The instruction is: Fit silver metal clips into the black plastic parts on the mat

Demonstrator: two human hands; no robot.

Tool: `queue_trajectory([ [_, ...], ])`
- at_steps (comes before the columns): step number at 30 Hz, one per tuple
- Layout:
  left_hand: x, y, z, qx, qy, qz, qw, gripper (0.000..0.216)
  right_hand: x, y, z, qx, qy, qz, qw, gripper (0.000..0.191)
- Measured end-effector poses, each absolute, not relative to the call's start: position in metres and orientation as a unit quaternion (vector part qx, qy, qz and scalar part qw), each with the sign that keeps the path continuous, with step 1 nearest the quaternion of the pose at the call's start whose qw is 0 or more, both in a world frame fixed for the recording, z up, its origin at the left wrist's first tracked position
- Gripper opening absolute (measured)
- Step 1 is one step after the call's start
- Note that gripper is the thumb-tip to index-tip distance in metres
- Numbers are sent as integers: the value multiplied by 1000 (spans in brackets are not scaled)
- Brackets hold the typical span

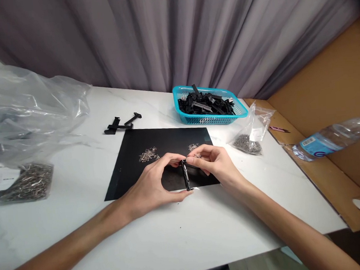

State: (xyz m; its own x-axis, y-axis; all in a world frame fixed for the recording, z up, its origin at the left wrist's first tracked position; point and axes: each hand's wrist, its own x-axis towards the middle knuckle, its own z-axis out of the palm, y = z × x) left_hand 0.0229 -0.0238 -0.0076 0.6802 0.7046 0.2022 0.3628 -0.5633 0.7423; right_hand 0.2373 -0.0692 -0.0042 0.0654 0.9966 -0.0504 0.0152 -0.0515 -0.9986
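Observation:
My left hand (155,180) grips a narrow black plastic part (186,175) by its two ends, thumb at the near end and fingers at the far end. At the far end of that part, my right hand (211,161) pinches a thin metal piece (196,155), too small to make out fully. Both hands are over the near edge of a black mat (129,155). On the mat lie a pile of small bent metal pieces (148,154) and a smaller pile (193,146), partly hidden behind my right hand.
Beyond the mat stands a blue basket (211,119) of black plastic parts. Several loose black parts (116,126) lie at the back left. Clear bags of metal pieces (32,182) (246,143) flank the mat. A plastic bottle (331,139) lies at the right by cardboard (333,79).

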Motion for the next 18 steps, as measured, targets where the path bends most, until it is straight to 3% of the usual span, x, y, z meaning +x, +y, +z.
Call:
queue_trajectory([
  [18,24,-26,-9,856,304,232,348,51,239,-64,-5,-518,-494,523,462,50],
])
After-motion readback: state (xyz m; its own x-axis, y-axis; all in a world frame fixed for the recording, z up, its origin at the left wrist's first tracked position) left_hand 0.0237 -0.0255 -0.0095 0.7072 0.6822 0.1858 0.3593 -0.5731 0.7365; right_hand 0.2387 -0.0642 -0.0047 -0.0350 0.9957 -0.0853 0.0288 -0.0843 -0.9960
